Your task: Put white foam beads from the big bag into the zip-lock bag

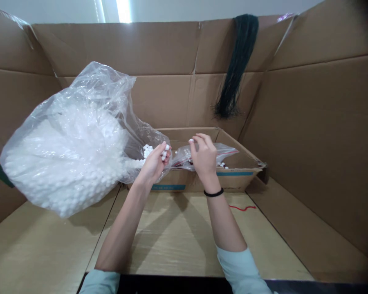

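My left hand [155,162] is curled around several small white balls [164,154], at the mouth of a large clear plastic bag [102,81]. White balls fill the bag's lower part, and some lie loose in its mouth near my fingers. My right hand [205,158] pinches one white ball [191,140] between thumb and fingertips. Beneath it is a small zip-lock bag [227,150] with a red seal line; its contents are mostly hidden by my hand. Both hands are over a low open cardboard box [233,184], with a few white and dark beads [223,165] inside.
Tall cardboard walls [319,134] enclose the back and sides of the wooden table [171,232]. A bundle of dark green strands [241,57] hangs over the back wall. On the table right of my right forearm lies a short red cord [243,208].
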Tool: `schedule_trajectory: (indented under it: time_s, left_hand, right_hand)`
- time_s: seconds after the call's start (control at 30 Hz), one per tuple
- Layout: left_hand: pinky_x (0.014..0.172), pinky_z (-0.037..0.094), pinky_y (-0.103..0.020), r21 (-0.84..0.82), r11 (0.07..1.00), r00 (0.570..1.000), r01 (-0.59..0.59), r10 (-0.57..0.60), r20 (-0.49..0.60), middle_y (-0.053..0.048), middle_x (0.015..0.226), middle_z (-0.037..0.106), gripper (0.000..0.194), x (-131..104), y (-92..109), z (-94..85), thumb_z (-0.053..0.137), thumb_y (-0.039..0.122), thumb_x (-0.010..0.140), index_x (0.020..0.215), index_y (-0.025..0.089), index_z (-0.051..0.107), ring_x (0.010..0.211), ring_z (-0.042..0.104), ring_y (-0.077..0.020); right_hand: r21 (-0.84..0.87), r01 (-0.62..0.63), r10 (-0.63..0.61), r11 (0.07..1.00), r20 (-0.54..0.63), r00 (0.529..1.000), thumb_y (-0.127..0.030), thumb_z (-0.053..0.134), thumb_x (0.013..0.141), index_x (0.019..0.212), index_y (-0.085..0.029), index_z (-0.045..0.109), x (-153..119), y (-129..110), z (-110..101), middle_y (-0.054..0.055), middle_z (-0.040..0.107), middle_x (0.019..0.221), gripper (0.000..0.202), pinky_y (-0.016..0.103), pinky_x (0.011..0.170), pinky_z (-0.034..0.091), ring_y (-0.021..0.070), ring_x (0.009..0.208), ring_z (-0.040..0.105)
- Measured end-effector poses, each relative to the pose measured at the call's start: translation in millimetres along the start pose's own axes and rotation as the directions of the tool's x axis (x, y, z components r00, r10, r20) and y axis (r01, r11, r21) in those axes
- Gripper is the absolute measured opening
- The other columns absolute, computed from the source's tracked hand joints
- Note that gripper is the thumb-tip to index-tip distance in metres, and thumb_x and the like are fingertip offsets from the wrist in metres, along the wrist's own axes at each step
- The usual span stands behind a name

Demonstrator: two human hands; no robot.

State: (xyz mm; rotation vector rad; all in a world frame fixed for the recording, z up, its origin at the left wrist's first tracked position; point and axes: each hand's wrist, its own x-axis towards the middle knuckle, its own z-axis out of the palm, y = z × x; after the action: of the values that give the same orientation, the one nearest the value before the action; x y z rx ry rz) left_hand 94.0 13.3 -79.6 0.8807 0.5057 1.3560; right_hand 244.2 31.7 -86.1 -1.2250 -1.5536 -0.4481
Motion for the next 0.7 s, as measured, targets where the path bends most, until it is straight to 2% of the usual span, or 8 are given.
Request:
schedule_trajectory:
  time_s: [0.1, 0.17, 0.27, 0.37, 0.4, 0.47, 0.53, 0.7]
  left_hand:
    - [0.048, 0.034, -0.014, -0.004, 1.0, 1.0, 0.01, -0.01, -0.015, 0.002, 0.061, 0.047, 0.02, -0.3, 0.7, -0.4, 0.059, 0.028, 0.081, 0.073, 0.01, 0.058, 0.053, 0.044, -0.0024]
    - [0.048, 0.033, -0.014, -0.005, 1.0, 1.0, 0.01, -0.01, -0.006, 0.003, 0.061, 0.046, 0.019, -1.1, 1.8, -0.4, 0.06, 0.027, 0.08, 0.073, 0.01, 0.058, 0.052, 0.044, -0.0022]
    - [0.046, 0.033, -0.014, -0.009, 1.0, 1.0, 0.006, -0.006, 0.0, 0.003, 0.061, 0.047, 0.018, -2.1, 4.2, -0.8, 0.062, 0.026, 0.078, 0.072, 0.011, 0.057, 0.052, 0.043, -0.002]
    - [0.045, 0.032, -0.014, -0.021, 1.0, 0.999, 0.019, -0.02, -0.026, 0.003, 0.062, 0.048, 0.021, -2.1, 7.0, -2.3, 0.066, 0.028, 0.075, 0.069, 0.012, 0.054, 0.05, 0.043, -0.002]
    - [0.045, 0.032, -0.014, -0.024, 0.999, 0.999, 0.028, -0.029, -0.027, 0.003, 0.061, 0.048, 0.023, -2.0, 8.0, -2.9, 0.067, 0.03, 0.075, 0.068, 0.013, 0.053, 0.049, 0.042, -0.0021]
    - [0.044, 0.032, -0.015, -0.029, 0.999, 0.999, 0.039, -0.039, -0.027, 0.004, 0.059, 0.048, 0.026, -2.0, 9.9, -3.9, 0.068, 0.034, 0.074, 0.067, 0.013, 0.052, 0.047, 0.041, -0.0024]
    - [0.043, 0.032, -0.016, -0.033, 0.999, 0.999, 0.039, -0.04, -0.033, 0.004, 0.058, 0.047, 0.027, -2.7, 11.7, -4.1, 0.067, 0.036, 0.074, 0.067, 0.014, 0.052, 0.046, 0.04, -0.0025]
    - [0.043, 0.032, -0.016, -0.008, 0.999, 0.999, 0.033, -0.033, -0.013, 0.004, 0.056, 0.046, 0.027, -6.3, 14.9, -0.8, 0.065, 0.036, 0.076, 0.067, 0.014, 0.052, 0.045, 0.041, -0.0028]
  right_hand:
    - [-0.128, 0.072, -0.045, 0.989, 0.202, 0.978, -0.021, 0.045, 0.089, 0.115, -0.009, 0.059, -0.1, 0.3, 1.3, 0.017, 0.059, 0.123, 0.032, 0.048, 0.101, 0.035, 0.0271, 0.113, 0.054]
    - [-0.146, 0.09, -0.055, 0.985, 0.23, 0.972, -0.021, 0.041, 0.09, 0.118, -0.01, 0.058, 1.5, -0.9, -2.7, 0.015, 0.059, 0.124, 0.034, 0.05, 0.104, 0.03, 0.0268, 0.116, 0.052]
    - [-0.102, 0.088, -0.07, 0.991, 0.172, 0.983, -0.021, 0.04, 0.089, 0.103, -0.013, 0.066, 6.7, -6.0, -22.7, 0.012, 0.067, 0.11, 0.03, 0.041, 0.095, 0.038, 0.0236, 0.105, 0.058]
    - [-0.127, -0.006, 0.027, 0.992, 0.163, 0.986, -0.023, 0.046, 0.083, 0.076, -0.014, 0.068, 11.2, -13.8, -55.4, 0.009, 0.069, 0.077, 0.025, 0.031, 0.071, 0.043, 0.0195, 0.074, 0.061]
    - [-0.151, -0.037, 0.074, 0.988, 0.245, 0.967, -0.022, 0.05, 0.08, 0.067, -0.015, 0.066, 11.7, -15.9, -65.4, 0.007, 0.067, 0.068, 0.022, 0.029, 0.064, 0.041, 0.017, 0.064, 0.059]
    - [-0.2, -0.013, 0.11, 0.98, 0.48, 0.871, -0.019, 0.049, 0.077, 0.058, -0.015, 0.064, 11.5, -17.5, -77.4, 0.006, 0.064, 0.058, 0.025, 0.027, 0.056, 0.036, 0.0148, 0.054, 0.055]
    - [-0.194, 0.057, 0.072, 0.979, 0.601, 0.796, -0.014, 0.044, 0.08, 0.061, -0.015, 0.065, 10.1, -15.5, -74.4, 0.007, 0.067, 0.063, 0.028, 0.026, 0.058, 0.036, 0.0154, 0.058, 0.058]
    - [0.012, 0.133, -0.105, 0.991, 0.682, 0.724, -0.001, 0.038, 0.079, 0.087, -0.015, 0.069, 2.7, -5.5, -20.4, 0.01, 0.072, 0.093, 0.035, 0.023, 0.074, 0.041, 0.0172, 0.085, 0.064]
